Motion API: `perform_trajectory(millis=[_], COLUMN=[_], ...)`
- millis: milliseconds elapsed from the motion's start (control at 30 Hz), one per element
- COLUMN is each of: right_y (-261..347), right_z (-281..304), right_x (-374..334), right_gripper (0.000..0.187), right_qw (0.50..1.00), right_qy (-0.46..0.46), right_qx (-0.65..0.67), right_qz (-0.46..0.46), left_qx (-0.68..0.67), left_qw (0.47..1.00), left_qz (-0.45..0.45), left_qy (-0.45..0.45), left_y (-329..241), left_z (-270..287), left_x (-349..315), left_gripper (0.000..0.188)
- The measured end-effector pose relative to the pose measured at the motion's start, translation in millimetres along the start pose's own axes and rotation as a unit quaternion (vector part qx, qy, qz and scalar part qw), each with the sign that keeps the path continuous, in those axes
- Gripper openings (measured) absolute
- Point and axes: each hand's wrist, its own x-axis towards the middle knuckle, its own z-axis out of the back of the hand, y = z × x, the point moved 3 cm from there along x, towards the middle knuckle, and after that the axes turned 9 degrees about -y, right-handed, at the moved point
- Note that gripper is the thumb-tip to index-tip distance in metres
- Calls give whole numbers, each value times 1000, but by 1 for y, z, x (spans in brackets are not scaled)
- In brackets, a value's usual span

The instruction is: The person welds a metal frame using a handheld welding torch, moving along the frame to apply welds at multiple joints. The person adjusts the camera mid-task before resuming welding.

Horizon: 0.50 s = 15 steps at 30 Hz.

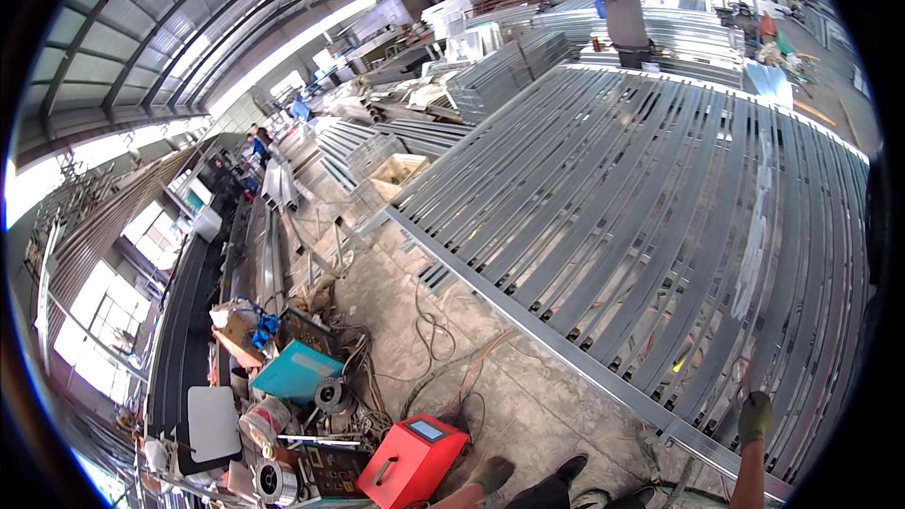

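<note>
My left hand (490, 473) wears a grey-green glove and hangs low at the bottom edge, just right of a red box-shaped machine (412, 457) with a small screen on top. My right hand (754, 418), also gloved, is raised over the near rail of a large frame of grey metal slats (613, 226) lying flat on the floor. Nothing shows in either hand, and the fingers are too small to read. My dark shoes (569, 467) stand on the concrete between the two hands.
Cables (443, 358) snake over the concrete floor. A heap of tools, wire spools and a teal case (295, 369) lies at lower left. Stacks of metal profiles (500, 75) fill the back. Another person (624, 14) stands at the frame's far end.
</note>
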Motion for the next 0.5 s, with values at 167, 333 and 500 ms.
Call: perform_trajectory(millis=[167,333,500], right_y=[147,252,263], right_z=[57,79,66], right_x=[-71,-129,-168], right_gripper=[12,17,15], right_qw=[950,914,917], right_qy=[176,246,267], right_qx=[130,176,129], right_qz=[221,271,267], left_qx=[-334,-271,-308], left_qw=[932,918,927], left_qz=[-53,-284,-173], left_qy=[-129,-61,125], left_y=[-226,-317,-315], left_z=[179,215,198], left_x=[15,7,7], left_gripper=[77,75,45])
